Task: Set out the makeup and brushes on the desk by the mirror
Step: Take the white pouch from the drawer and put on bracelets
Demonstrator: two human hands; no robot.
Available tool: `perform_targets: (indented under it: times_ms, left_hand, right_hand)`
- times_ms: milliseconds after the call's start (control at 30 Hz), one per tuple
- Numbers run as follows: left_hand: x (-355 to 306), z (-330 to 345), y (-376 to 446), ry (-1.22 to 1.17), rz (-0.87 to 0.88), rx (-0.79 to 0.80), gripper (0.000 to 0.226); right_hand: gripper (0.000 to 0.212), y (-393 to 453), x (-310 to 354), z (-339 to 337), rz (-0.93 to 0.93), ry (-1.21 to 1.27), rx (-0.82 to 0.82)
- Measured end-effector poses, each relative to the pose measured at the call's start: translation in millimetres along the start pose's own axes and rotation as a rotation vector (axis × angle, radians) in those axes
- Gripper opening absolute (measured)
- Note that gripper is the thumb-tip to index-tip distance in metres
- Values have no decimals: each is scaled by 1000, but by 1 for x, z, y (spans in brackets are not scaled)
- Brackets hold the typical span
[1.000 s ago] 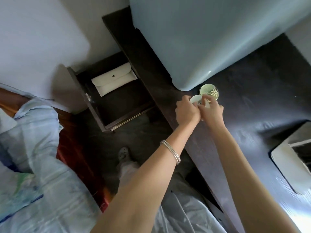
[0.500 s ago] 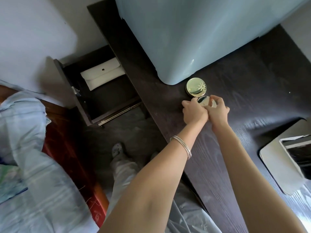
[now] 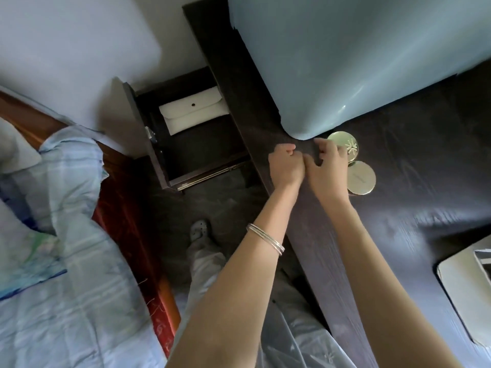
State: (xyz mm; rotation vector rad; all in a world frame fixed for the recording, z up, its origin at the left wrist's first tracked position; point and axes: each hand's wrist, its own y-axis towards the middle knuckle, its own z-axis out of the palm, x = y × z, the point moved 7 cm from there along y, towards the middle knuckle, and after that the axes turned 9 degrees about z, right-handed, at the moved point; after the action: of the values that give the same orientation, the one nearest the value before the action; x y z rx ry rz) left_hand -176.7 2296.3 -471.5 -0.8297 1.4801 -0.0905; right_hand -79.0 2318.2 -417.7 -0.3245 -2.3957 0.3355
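Leftmost of the task's things, a white pouch (image 3: 194, 112) lies flat in the open drawer (image 3: 186, 155) at about ten o'clock from the hands; it looks soft and light, probably limp when lifted, so I would take it by a long edge or under the flap, not by the snap. Next, the left hand (image 3: 285, 166) hovers over the dark desk (image 3: 398, 208) near its front edge, fingers curled into a loose fist with nothing visible inside; a bangle (image 3: 265, 239) sits on that forearm. Just beside it, touching knuckle to knuckle, the right hand (image 3: 328, 168) is curled too, fingertips at the rim of a gold compact (image 3: 345, 147); whether it actually pinches the compact I cannot tell, since the hand covers the near side. That compact sits at one o'clock from the hands, against the corner of the mirror (image 3: 345, 62); a second round gold disc (image 3: 362, 177), a lid or another compact, lies at three o'clock, touching the first. Both look rigid, smooth and slippery, fairly light, and liable to crack inside if dropped; grip across the rim with thumb and fingers opposed.
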Motion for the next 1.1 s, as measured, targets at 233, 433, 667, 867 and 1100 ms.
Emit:
perform_targets:
  times_ms: [233,433,667,867,1100]
  left_hand:
    - [3,-119,49,-75,17,-210,28]
    - [28,-197,97,-56,-57,-282,28]
    - [59,-250,166,4,-161,-214,34]
    - [67,-266,210,35,-219,-160,35]
    - [93,-229,240,353,-207,153,33]
  right_hand:
    - [41,-19,79,95,-113,6,253]
    - [45,-16,126,174,-143,-26,383]
    - [45,26,142,244,9,-57,389]
    - [39,68,144,279,-16,-186,451]
    - [36,98,92,321,49,-478,633]
